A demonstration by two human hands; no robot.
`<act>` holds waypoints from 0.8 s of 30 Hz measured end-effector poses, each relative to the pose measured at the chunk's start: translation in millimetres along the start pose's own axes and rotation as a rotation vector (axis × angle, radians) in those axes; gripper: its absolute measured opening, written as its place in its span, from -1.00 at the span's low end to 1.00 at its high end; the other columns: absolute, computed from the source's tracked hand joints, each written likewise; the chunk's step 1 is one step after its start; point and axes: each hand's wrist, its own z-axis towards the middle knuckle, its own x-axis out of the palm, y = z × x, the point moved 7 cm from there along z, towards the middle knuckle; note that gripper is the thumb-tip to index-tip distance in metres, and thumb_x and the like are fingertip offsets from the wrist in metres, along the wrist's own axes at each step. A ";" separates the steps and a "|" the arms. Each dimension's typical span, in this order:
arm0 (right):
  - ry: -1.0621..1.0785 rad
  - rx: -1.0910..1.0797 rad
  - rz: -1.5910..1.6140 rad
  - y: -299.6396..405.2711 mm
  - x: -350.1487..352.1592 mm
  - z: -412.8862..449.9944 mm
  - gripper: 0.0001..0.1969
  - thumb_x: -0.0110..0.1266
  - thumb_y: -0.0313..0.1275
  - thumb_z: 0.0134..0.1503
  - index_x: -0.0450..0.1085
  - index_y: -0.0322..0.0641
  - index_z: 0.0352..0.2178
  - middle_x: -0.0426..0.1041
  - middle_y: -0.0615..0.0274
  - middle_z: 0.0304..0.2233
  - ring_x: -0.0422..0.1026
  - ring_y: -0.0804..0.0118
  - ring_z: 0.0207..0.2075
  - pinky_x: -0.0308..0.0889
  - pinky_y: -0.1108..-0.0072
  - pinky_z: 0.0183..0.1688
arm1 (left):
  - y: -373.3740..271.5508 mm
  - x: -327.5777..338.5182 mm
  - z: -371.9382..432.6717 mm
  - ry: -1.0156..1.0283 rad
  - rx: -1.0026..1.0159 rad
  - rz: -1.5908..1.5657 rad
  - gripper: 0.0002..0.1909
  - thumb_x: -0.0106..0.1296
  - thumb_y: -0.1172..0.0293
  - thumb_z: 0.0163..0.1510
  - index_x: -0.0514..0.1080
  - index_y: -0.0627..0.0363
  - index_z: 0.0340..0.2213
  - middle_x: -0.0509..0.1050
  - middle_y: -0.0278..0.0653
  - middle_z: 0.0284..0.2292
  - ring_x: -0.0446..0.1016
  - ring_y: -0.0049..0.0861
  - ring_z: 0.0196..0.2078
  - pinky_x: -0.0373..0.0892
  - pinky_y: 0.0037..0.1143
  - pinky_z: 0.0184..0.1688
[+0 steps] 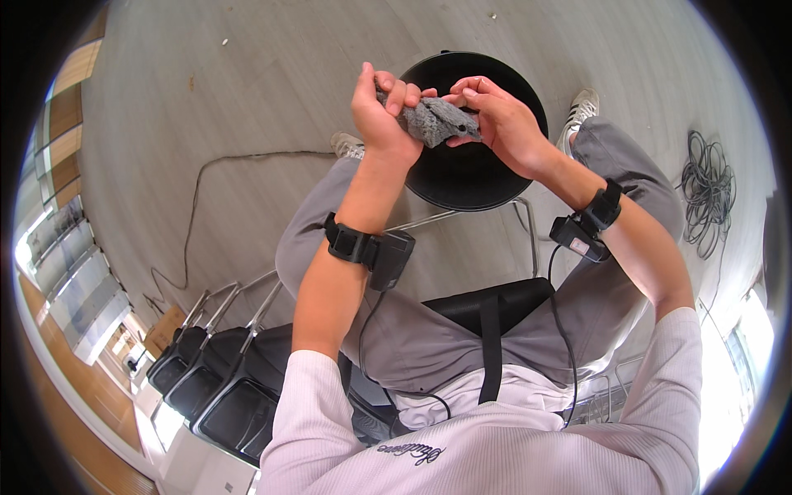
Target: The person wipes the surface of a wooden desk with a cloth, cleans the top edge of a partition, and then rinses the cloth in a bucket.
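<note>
A bunched grey cloth [433, 120] is held above a round black bucket [473, 179] that stands on the floor between my feet. My left hand [387, 117] wraps its fingers around the cloth's left end. At the cloth's right end is my right hand [504, 120], its fingers bent and its thumb near the forefinger; the cloth's tip lies against its fingers. A small dark spot shows near that tip. The bucket's inside looks dark, and its contents cannot be made out.
Black chairs with metal legs [232, 408] stand in a row at the lower left. A thin cable [198, 185] runs across the floor on the left, and a coiled cable [707, 192] lies at the right. A cardboard box [164, 328] stands beyond the chairs.
</note>
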 end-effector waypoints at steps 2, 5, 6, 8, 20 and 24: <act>0.002 0.028 0.067 -1.0 -4.2 -0.7 -0.77 -0.12 -0.34 0.23 0.26 -0.22 -0.14 0.36 0.25 -0.15 0.39 0.40 -0.15 0.39 0.42 -0.07 | -4.0 2.8 -1.1 0.043 0.008 -0.040 -0.62 -0.29 0.11 0.23 0.14 -0.06 -0.63 0.04 -0.51 -0.83 0.16 -0.61 -0.65 0.31 -0.47 -0.36; 0.143 0.093 0.222 -7.8 2.3 -0.2 -0.74 0.00 -0.33 0.20 0.26 -0.21 -0.13 0.35 0.25 -0.13 0.39 0.38 -0.12 0.38 0.37 -0.04 | -4.8 8.8 0.2 0.169 -0.040 -0.148 -0.59 -0.34 0.04 0.24 0.11 -0.07 -0.62 0.01 -0.51 -0.82 0.14 -0.58 -0.66 0.32 -0.41 -0.38; 0.197 0.115 0.237 -9.7 6.7 -2.2 -0.71 0.02 -0.29 0.19 0.26 -0.21 -0.13 0.34 0.25 -0.12 0.38 0.37 -0.10 0.37 0.37 -0.03 | -2.7 14.5 -0.8 0.242 -0.065 -0.197 -0.55 -0.35 0.01 0.24 0.08 -0.08 -0.66 -0.01 -0.51 -0.83 0.13 -0.59 -0.67 0.32 -0.41 -0.38; 0.363 0.167 0.189 -17.7 11.6 -5.1 -0.54 0.02 -0.08 0.16 0.26 -0.19 -0.06 0.31 0.28 -0.05 0.33 0.32 -0.03 0.31 0.34 0.04 | 0.5 21.0 -2.5 0.315 -0.089 -0.248 -0.51 -0.36 -0.02 0.25 0.05 -0.08 -0.69 -0.02 -0.51 -0.84 0.12 -0.59 -0.67 0.32 -0.42 -0.39; 0.524 0.463 0.314 -43.2 31.3 -26.3 -0.32 0.19 -0.21 -0.03 0.15 -0.20 0.10 0.26 0.06 0.09 0.18 0.05 0.17 0.00 0.14 0.24 | 29.2 45.7 -23.1 0.534 -0.063 0.142 -0.39 -0.43 -0.18 0.23 -0.04 -0.07 -0.75 -0.04 -0.47 -0.86 0.03 -0.58 -0.72 0.33 -0.44 -0.45; 0.448 0.469 0.381 -37.5 36.3 -27.1 -0.56 0.11 -0.51 -0.03 0.28 -0.34 -0.06 0.39 0.01 -0.08 0.40 0.06 -0.02 0.24 0.28 0.13 | 33.8 43.1 -25.9 0.553 -0.015 0.383 -0.38 -0.48 -0.18 0.24 -0.01 -0.04 -0.75 -0.02 -0.45 -0.85 0.01 -0.60 -0.75 0.32 -0.46 -0.47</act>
